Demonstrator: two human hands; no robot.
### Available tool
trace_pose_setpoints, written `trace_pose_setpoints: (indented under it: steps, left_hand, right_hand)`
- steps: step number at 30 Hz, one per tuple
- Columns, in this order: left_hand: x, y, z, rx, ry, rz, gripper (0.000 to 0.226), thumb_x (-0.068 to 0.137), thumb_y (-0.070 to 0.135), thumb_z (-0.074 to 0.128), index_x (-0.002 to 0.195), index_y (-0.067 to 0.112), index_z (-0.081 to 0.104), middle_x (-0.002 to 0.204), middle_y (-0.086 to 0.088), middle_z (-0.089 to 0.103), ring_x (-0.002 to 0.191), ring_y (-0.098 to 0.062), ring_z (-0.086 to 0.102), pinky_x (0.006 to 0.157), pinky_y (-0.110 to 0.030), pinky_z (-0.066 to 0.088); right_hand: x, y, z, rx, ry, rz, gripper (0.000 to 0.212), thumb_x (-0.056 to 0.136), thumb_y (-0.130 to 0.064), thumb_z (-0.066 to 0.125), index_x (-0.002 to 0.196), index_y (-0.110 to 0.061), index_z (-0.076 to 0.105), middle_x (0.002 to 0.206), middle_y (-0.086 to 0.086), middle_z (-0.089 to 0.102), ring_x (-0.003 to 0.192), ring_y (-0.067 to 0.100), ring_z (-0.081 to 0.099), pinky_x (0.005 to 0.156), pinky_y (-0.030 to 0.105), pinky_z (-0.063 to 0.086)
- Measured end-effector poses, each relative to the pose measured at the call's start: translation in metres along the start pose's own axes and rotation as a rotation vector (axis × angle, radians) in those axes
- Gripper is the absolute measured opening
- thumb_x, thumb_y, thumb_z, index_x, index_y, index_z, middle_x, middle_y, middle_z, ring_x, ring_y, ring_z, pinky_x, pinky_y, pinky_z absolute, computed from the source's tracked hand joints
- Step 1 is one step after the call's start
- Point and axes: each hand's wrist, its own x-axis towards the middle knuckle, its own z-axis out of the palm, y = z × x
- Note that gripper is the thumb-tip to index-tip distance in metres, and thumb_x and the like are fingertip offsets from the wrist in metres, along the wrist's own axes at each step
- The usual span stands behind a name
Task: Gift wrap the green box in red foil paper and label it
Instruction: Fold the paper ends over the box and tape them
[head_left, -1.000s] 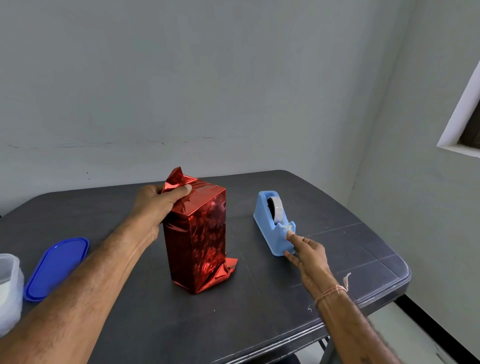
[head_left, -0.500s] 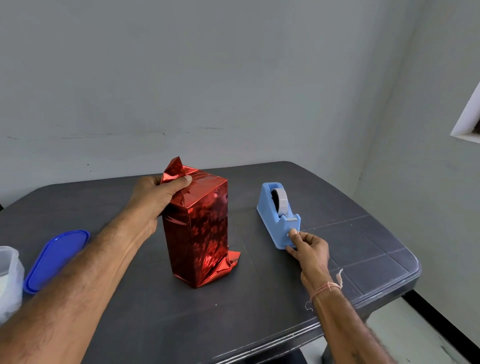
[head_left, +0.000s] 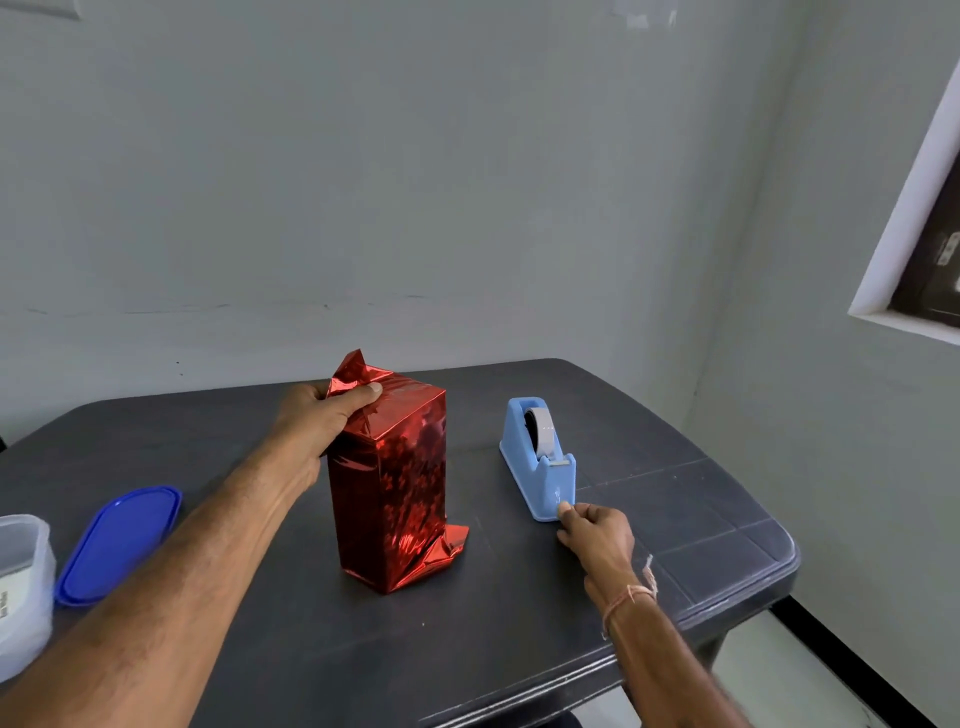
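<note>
The box wrapped in red foil paper (head_left: 400, 483) stands upright in the middle of the dark table (head_left: 519, 623). No green shows through the foil. My left hand (head_left: 322, 423) grips its top left edge, thumb pressing a folded foil flap onto the top. Loose foil sticks up behind the thumb and crumples out at the bottom right corner. A light blue tape dispenser (head_left: 540, 457) sits to the right of the box. My right hand (head_left: 592, 535) pinches a clear strip of tape pulled down from the dispenser's cutter.
A blue oval lid (head_left: 119, 543) lies flat at the left of the table, beside a clear plastic container (head_left: 21, 587) at the left edge. The table's right edge and rounded corner are close to my right wrist. A grey wall stands behind.
My right hand has drawn back from the dispenser's cutter toward me and downward, pulling tape with it. The left hand has kept its hold on the box top.
</note>
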Motion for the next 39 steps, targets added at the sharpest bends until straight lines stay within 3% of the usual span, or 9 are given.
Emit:
trace_pose_setpoints:
  steps: [4, 9, 15, 20, 24, 28, 31, 35, 39]
  left_hand:
    - [0.001, 0.001, -0.001, -0.029, -0.007, -0.023, 0.014, 0.082, 0.017, 0.084, 0.086, 0.011, 0.071, 0.062, 0.002, 0.074, 0.048, -0.007, 0.069, 0.042, -0.017, 0.05]
    - [0.0, 0.002, 0.001, -0.058, -0.006, -0.067, 0.017, 0.081, 0.016, 0.085, 0.079, 0.011, 0.069, 0.054, 0.003, 0.07, 0.043, -0.005, 0.065, 0.04, -0.014, 0.047]
    - [0.006, 0.002, -0.006, -0.054, -0.044, -0.12, 0.02, 0.079, 0.022, 0.086, 0.084, 0.01, 0.071, 0.071, -0.004, 0.075, 0.056, -0.012, 0.069, 0.05, -0.019, 0.051]
    - [0.011, 0.0, -0.008, -0.097, -0.071, -0.135, 0.017, 0.08, 0.017, 0.084, 0.084, 0.006, 0.072, 0.066, -0.005, 0.074, 0.048, -0.011, 0.067, 0.044, -0.018, 0.051]
    - [0.013, -0.001, -0.009, -0.125, -0.062, -0.151, 0.014, 0.082, 0.012, 0.082, 0.082, 0.005, 0.07, 0.066, -0.007, 0.072, 0.044, -0.011, 0.065, 0.042, -0.018, 0.05]
    - [0.015, -0.004, -0.01, -0.129, -0.066, -0.143, 0.015, 0.081, 0.012, 0.083, 0.087, 0.006, 0.07, 0.074, -0.008, 0.073, 0.055, -0.013, 0.068, 0.051, -0.023, 0.053]
    - [0.015, -0.005, -0.01, -0.134, -0.067, -0.137, 0.011, 0.084, 0.01, 0.08, 0.084, 0.008, 0.069, 0.065, -0.003, 0.07, 0.047, -0.008, 0.064, 0.046, -0.02, 0.051]
    - [0.013, -0.004, -0.01, -0.148, -0.062, -0.14, 0.013, 0.085, 0.013, 0.08, 0.081, 0.01, 0.068, 0.069, -0.006, 0.071, 0.049, -0.01, 0.066, 0.044, -0.02, 0.051]
    - [0.013, -0.005, -0.01, -0.152, -0.067, -0.142, 0.014, 0.085, 0.017, 0.08, 0.088, 0.005, 0.073, 0.07, -0.008, 0.073, 0.047, -0.011, 0.067, 0.043, -0.019, 0.051]
  right_hand:
    - [-0.029, -0.01, -0.01, 0.193, -0.3, 0.001, 0.021, 0.098, -0.022, 0.068, 0.088, -0.003, 0.067, 0.088, 0.009, 0.061, 0.086, 0.017, 0.06, 0.088, 0.04, 0.06]
    - [-0.046, -0.077, -0.013, 0.087, -0.65, -0.243, 0.038, 0.1, -0.031, 0.06, 0.115, 0.003, 0.066, 0.105, 0.006, 0.068, 0.104, 0.015, 0.066, 0.086, 0.032, 0.059]
    - [-0.068, -0.189, 0.023, -0.32, -0.926, -0.725, 0.038, 0.1, -0.042, 0.06, 0.097, -0.004, 0.064, 0.092, 0.0, 0.063, 0.09, 0.008, 0.058, 0.083, 0.028, 0.051]
    - [-0.078, -0.231, 0.063, -0.603, -1.134, -0.815, 0.027, 0.103, -0.039, 0.058, 0.087, -0.018, 0.063, 0.083, -0.004, 0.055, 0.08, 0.008, 0.05, 0.077, 0.024, 0.042]
    - [-0.081, -0.244, 0.085, -0.72, -1.189, -0.783, 0.041, 0.101, -0.046, 0.057, 0.091, -0.006, 0.063, 0.081, -0.004, 0.053, 0.081, 0.01, 0.048, 0.083, 0.026, 0.041]
    - [-0.081, -0.253, 0.096, -0.818, -1.227, -0.787, 0.04, 0.101, -0.048, 0.056, 0.09, -0.01, 0.063, 0.083, 0.001, 0.05, 0.083, 0.015, 0.045, 0.086, 0.03, 0.04]
    - [-0.081, -0.254, 0.103, -0.882, -1.209, -0.759, 0.046, 0.101, -0.045, 0.057, 0.095, 0.0, 0.062, 0.082, 0.002, 0.048, 0.082, 0.016, 0.043, 0.085, 0.031, 0.038]
    - [-0.083, -0.255, 0.108, -0.967, -1.168, -0.73, 0.038, 0.099, -0.047, 0.06, 0.082, -0.013, 0.061, 0.066, -0.017, 0.052, 0.069, 0.001, 0.048, 0.081, 0.025, 0.041]
    - [-0.085, -0.256, 0.11, -1.023, -1.126, -0.719, 0.036, 0.098, -0.047, 0.062, 0.077, -0.018, 0.062, 0.058, -0.023, 0.053, 0.062, -0.005, 0.051, 0.078, 0.025, 0.041]
